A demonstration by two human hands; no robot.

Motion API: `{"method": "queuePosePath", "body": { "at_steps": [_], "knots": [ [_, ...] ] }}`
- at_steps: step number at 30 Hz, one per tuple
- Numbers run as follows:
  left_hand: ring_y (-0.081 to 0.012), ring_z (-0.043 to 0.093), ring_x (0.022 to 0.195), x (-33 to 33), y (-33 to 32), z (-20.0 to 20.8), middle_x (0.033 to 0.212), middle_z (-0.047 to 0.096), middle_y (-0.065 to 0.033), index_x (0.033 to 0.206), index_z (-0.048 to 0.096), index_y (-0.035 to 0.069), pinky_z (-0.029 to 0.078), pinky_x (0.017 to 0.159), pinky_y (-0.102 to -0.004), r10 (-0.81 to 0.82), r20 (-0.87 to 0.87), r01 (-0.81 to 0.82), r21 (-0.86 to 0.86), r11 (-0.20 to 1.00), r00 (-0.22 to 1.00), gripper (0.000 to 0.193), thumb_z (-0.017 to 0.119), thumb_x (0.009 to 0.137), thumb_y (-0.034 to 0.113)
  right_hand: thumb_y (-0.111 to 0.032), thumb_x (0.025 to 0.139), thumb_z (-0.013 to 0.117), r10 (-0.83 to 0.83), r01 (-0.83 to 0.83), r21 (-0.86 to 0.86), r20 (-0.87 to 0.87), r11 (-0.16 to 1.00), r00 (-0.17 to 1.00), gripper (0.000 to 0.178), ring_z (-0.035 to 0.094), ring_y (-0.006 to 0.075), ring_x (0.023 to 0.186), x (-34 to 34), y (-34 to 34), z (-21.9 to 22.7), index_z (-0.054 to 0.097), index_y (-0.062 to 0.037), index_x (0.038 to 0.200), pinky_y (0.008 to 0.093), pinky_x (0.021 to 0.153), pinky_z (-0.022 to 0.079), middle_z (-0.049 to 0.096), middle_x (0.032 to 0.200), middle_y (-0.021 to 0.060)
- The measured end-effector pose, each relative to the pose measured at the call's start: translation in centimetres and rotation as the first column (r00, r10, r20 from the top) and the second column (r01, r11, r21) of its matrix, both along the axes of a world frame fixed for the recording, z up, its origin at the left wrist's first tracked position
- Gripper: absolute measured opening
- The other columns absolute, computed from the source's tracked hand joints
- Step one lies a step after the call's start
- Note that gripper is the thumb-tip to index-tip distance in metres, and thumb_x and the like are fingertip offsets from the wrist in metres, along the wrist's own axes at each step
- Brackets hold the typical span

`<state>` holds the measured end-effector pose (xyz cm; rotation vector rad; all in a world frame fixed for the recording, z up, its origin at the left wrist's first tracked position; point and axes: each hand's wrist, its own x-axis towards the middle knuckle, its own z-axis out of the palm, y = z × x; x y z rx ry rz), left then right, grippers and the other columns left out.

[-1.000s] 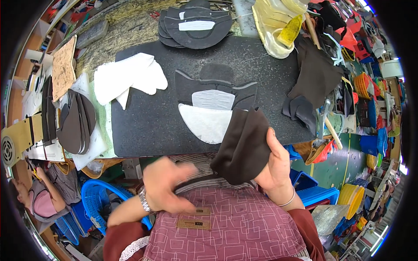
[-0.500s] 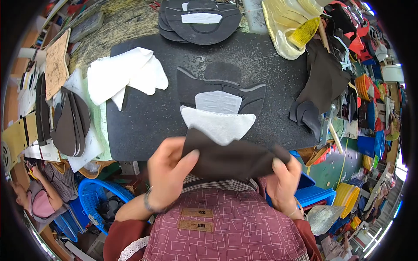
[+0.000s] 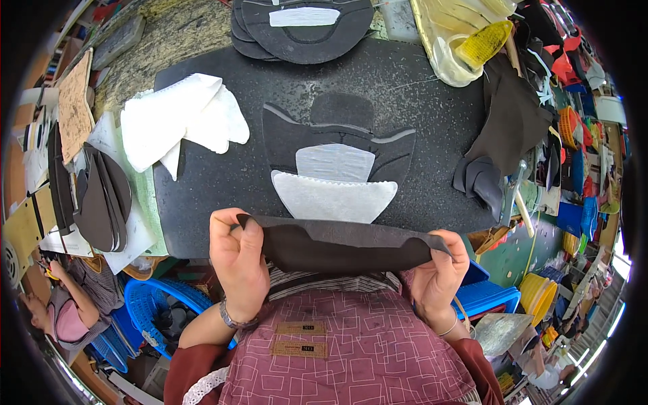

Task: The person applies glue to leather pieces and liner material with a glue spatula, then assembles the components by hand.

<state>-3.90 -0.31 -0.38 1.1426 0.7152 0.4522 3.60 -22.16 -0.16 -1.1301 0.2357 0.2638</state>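
Stretched between my two hands in front of my apron is a dark brown, leather-like cut piece (image 3: 344, 255). My left hand (image 3: 237, 266) pinches one end, and a pointed corner sticks up past the fingertips. At the opposite end my right hand (image 3: 437, 273) grips a corner between thumb and fingers. The long upper edge appears folded over, showing a greyer side. Just beyond it, a black shoe upper (image 3: 280, 145) lies flat on the black mat (image 3: 209, 196). A grey-white patch (image 3: 335, 165) and a white toe-shaped lining piece (image 3: 334, 199) show on it.
White fabric pieces (image 3: 179, 118) lie at left, beside stacked dark pieces (image 3: 104, 202). More uppers (image 3: 304, 37) are piled at the back. A plastic container with a yellow brush (image 3: 484, 46) stands back right, near dark material (image 3: 509, 121) and a hammer (image 3: 518, 196). A blue basket (image 3: 152, 317) sits lower left.
The dark piece has been pulled out straight and now lies level between my hands, its upper edge turned over. My left hand has moved left, uncovering more of the white lining piece.
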Motion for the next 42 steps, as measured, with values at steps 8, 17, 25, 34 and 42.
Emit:
{"method": "queuePosePath", "body": {
  "at_steps": [8,17,25,34,42],
  "knots": [
    [-0.0001,0.047,0.062,-2.1,0.0,3.8,0.078,0.056,0.0004,0.094,0.046,0.002,0.040,0.056,-0.0160,-0.145,-0.002,0.143,0.177,0.974,0.989,0.015,0.059,0.086,0.002,0.009,0.074,0.066,0.314,-0.183,-0.409,0.281,0.894,0.907,0.019,0.061,0.0109,0.076,0.0,-0.8,2.1,0.061,0.0022,0.091,0.0228,0.067,0.048,0.065,0.083,0.0105],
    [0.0000,0.046,0.053,5.9,4.8,-1.8,0.065,0.054,0.0028,0.085,0.055,0.001,0.040,0.045,-0.0178,-0.174,-0.281,0.268,0.344,0.900,0.944,0.014,0.063,0.086,0.012,-0.006,0.082,0.066,0.276,-0.073,-0.650,0.217,0.756,0.936,0.012,0.050,0.0036,0.063,5.4,4.3,-2.7,0.061,0.0012,0.090,0.0188,0.056,0.040,0.061,0.071,0.0006],
    [-0.0008,0.044,0.054,7.8,5.3,-2.1,0.063,0.051,0.0029,0.084,0.054,0.000,0.040,0.043,-0.0192,-0.155,-0.444,0.377,0.472,0.797,0.882,0.016,0.061,0.088,0.014,-0.013,0.082,0.068,0.243,-0.103,-0.573,0.174,0.813,0.954,0.018,0.051,0.0054,0.061,7.2,5.8,-3.9,0.058,0.0010,0.088,0.0228,0.057,0.043,0.061,0.069,0.0020],
    [-0.0186,0.057,0.060,8.9,5.5,-2.6,0.075,0.059,-0.0086,0.095,0.055,0.004,0.048,0.052,-0.0304,-0.027,-0.531,0.531,0.841,0.108,0.847,0.018,0.065,0.080,0.008,-0.012,0.080,0.067,0.367,-0.034,-0.826,0.213,0.562,0.905,0.020,0.059,0.0219,0.056,8.0,6.1,-3.5,0.052,0.0007,0.084,0.0321,0.055,0.045,0.060,0.068,0.0159],
    [-0.0371,0.022,0.134,8.4,1.3,-3.2,0.143,0.029,-0.0180,0.134,0.043,0.016,0.018,0.106,-0.0559,-0.582,-0.596,0.530,0.791,-0.305,0.553,0.078,0.057,0.071,0.061,-0.016,0.079,0.065,0.662,0.378,-0.925,0.310,0.044,0.682,0.022,0.062,0.0299,0.062,8.3,6.3,-3.8,0.052,-0.0045,0.093,0.0381,0.051,0.048,0.059,0.075,0.0111]
  ]
}}
